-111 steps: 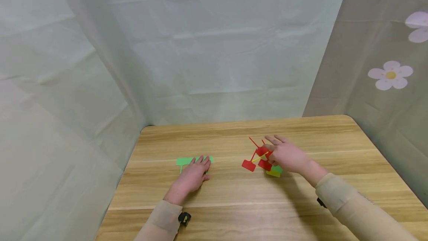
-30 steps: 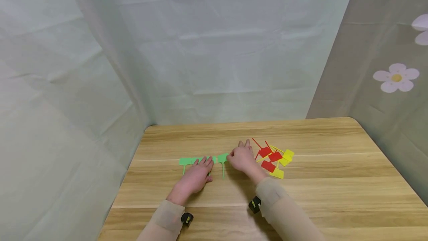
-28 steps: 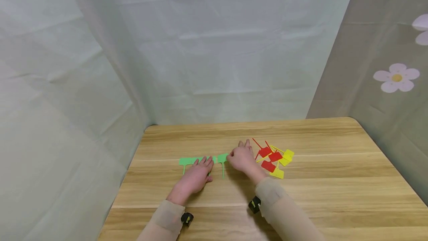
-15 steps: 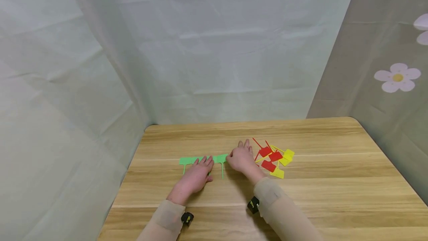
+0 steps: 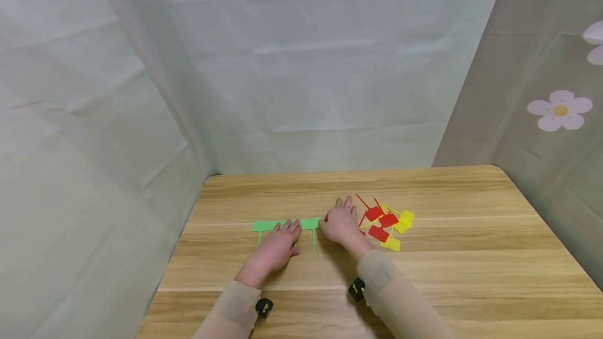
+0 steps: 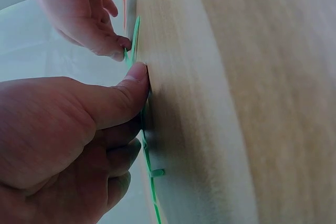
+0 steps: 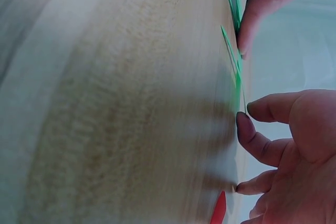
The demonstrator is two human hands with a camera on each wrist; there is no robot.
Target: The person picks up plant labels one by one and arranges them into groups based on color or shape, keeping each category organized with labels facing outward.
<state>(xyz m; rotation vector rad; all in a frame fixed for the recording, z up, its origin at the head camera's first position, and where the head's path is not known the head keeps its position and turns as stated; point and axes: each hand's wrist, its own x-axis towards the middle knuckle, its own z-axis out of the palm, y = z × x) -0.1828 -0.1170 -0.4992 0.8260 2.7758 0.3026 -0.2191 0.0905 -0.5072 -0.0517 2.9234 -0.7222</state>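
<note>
Flat green tags with thin tails lie side by side in a row, partly covered by my left hand [image 5: 275, 247]. Its fingers are spread and rest on the tags, and in the left wrist view its thumb [image 6: 131, 85] lies along the tabletop. At the row's right end, my right hand [image 5: 341, 224] pinches the right edge of a green tag [image 5: 310, 224] between thumb and index finger. That tag's tail points toward me. In the right wrist view the pinched edge is slightly raised, and the hand's other fingers [image 7: 260, 182] reach toward the table.
Just right of my right hand lies a loose, overlapping pile of red tags [image 5: 378, 233] and yellow tags [image 5: 390, 244]. The wooden table [image 5: 471, 276] ends at a pale cloth backdrop [image 5: 320, 93] behind and at the sides.
My right hand has come left from the pile with the green tag. Over the last second that tag has shifted slightly left and straightened, closing the gap to the row. My left hand stays put.
</note>
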